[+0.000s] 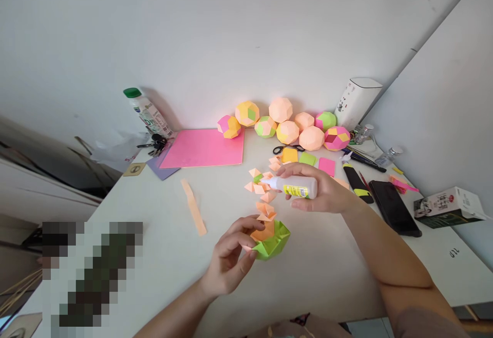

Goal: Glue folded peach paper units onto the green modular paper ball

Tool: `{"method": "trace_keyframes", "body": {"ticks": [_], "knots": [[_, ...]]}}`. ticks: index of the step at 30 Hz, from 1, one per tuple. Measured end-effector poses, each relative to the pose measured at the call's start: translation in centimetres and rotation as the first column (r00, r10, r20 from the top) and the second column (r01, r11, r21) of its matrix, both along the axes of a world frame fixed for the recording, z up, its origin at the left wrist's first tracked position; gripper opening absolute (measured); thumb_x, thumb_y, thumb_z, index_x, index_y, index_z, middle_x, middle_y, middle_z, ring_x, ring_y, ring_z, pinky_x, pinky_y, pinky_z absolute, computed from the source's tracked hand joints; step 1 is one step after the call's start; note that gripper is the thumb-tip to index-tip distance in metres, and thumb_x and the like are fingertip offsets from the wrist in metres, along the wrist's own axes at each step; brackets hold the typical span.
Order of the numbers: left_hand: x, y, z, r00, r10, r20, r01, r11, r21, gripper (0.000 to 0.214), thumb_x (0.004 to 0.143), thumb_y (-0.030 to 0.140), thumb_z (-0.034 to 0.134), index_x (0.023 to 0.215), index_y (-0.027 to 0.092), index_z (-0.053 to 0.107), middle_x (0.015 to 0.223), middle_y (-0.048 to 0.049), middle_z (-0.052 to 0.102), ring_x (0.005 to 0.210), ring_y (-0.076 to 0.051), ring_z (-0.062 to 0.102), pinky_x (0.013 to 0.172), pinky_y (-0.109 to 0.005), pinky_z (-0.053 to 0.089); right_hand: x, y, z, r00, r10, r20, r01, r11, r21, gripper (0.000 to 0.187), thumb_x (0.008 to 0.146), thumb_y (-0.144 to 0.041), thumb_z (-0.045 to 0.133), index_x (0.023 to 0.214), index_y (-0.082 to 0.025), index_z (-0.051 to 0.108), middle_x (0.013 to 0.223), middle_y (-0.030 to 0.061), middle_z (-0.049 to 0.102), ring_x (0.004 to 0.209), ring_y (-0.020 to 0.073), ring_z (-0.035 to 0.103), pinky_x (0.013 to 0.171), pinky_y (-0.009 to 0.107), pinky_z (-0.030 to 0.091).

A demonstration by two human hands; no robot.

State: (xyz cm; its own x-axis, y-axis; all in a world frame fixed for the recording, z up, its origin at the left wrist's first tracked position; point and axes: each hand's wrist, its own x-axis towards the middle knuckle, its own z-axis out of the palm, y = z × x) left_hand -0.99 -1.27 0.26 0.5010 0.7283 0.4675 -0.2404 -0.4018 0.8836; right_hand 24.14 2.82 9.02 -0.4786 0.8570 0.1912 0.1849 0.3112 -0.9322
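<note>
My left hand (230,256) pinches the edge of a half-built green and orange paper shape (271,239) just above the white table (162,235). My right hand (321,194) is closed round a small white glue bottle (296,187) with a yellow label. The bottle lies sideways, its nozzle pointing left. Below and around the nozzle lie several small folded orange paper pieces (259,186).
Several finished paper balls (287,125) line the back wall. A pink sheet (204,148), scissors (287,149), coloured paper squares, an orange paper strip (194,207), a black phone (393,206), pens, a white box (356,101), a carton (449,207), keys and a green-capped bottle (146,109) also lie about.
</note>
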Motion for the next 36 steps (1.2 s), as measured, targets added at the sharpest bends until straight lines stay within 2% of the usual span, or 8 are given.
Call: {"method": "trace_keyframes", "body": {"ticks": [5,12,17,22,25,29,32,36], "knots": [[0.0,0.0,-0.1,1.000,0.002,-0.004,-0.002,1.000,-0.015,0.010,0.087,0.014,0.049,0.087,0.021,0.056,0.111,-0.0102,0.055,0.119,-0.028,0.046,0.100,-0.054,0.035,0.3,1.2,-1.7,0.922,-0.089,0.376,0.064,0.995,0.079,0.053,0.069,-0.016,0.065,0.117,-0.024,0.043,0.126,0.0075,0.044,0.124,0.0240,0.040,0.100,0.043,0.038],[-0.1,0.1,-0.4,1.000,0.007,0.029,-0.004,0.996,-0.091,0.010,0.087,0.015,0.049,0.085,0.020,0.057,0.111,-0.0100,0.055,0.120,-0.029,0.045,0.100,-0.055,0.035,-2.4,1.3,-7.2,0.531,-0.379,0.758,0.235,0.925,0.299,0.041,0.067,0.005,0.041,0.104,-0.013,0.044,0.140,0.0224,0.019,0.108,0.0324,0.048,0.059,0.033,0.048],[-0.2,0.1,-0.5,0.998,0.003,0.065,0.006,0.991,-0.135,0.010,0.087,0.015,0.050,0.085,0.021,0.058,0.111,-0.0086,0.056,0.121,-0.029,0.044,0.100,-0.055,0.035,-3.1,1.3,-9.4,0.401,-0.315,0.860,0.239,0.942,0.234,0.035,0.074,-0.001,0.047,0.106,-0.013,0.046,0.138,0.0226,0.027,0.105,0.0321,0.050,0.060,0.034,0.049],[-0.3,0.1,-0.8,0.995,0.014,0.097,0.006,0.979,-0.203,0.008,0.087,0.018,0.052,0.083,0.021,0.058,0.109,-0.0085,0.057,0.119,-0.029,0.045,0.099,-0.054,0.035,-3.2,0.6,-7.0,0.470,-0.334,0.817,0.129,0.942,0.311,0.039,0.077,-0.021,0.059,0.113,-0.012,0.049,0.138,0.0250,0.027,0.109,0.0370,0.049,0.077,0.048,0.048],[-0.3,0.1,-0.9,0.993,-0.009,0.118,0.036,0.973,-0.227,0.008,0.087,0.019,0.052,0.083,0.021,0.059,0.109,-0.0085,0.057,0.120,-0.030,0.044,0.098,-0.053,0.037,-3.1,-0.1,-4.7,0.663,-0.356,0.659,0.102,0.914,0.392,0.022,0.081,-0.009,0.045,0.101,-0.014,0.055,0.134,0.0190,0.039,0.117,0.0318,0.045,0.091,0.048,0.042],[-0.1,0.1,-0.8,0.989,-0.028,0.145,0.065,0.966,-0.252,0.008,0.087,0.022,0.052,0.082,0.021,0.059,0.108,-0.0087,0.056,0.118,-0.030,0.046,0.096,-0.052,0.038,-2.9,-0.8,-2.8,0.923,-0.018,0.384,-0.026,0.994,0.109,0.036,0.081,-0.006,0.043,0.112,-0.022,0.051,0.122,0.0079,0.052,0.111,0.0198,0.052,0.090,0.037,0.047],[0.0,0.1,-0.5,0.983,-0.026,0.181,0.077,0.957,-0.281,0.008,0.086,0.024,0.054,0.081,0.020,0.059,0.106,-0.0087,0.056,0.113,-0.029,0.049,0.091,-0.049,0.043,-2.8,-1.0,-2.6,0.940,0.219,0.264,-0.199,0.975,-0.099,0.038,0.079,-0.007,0.048,0.114,-0.021,0.050,0.117,0.0068,0.055,0.107,0.0170,0.055,0.087,0.034,0.048],[0.1,0.2,-0.1,0.976,-0.018,0.219,0.090,0.941,-0.325,0.009,0.085,0.025,0.055,0.080,0.020,0.060,0.103,-0.0080,0.056,0.112,-0.030,0.051,0.091,-0.049,0.042,-2.8,-0.7,-2.7,0.961,0.231,0.150,-0.183,0.943,-0.278,0.027,0.080,-0.006,0.049,0.103,-0.019,0.053,0.107,0.0062,0.060,0.095,0.0151,0.060,0.078,0.031,0.050]]}}
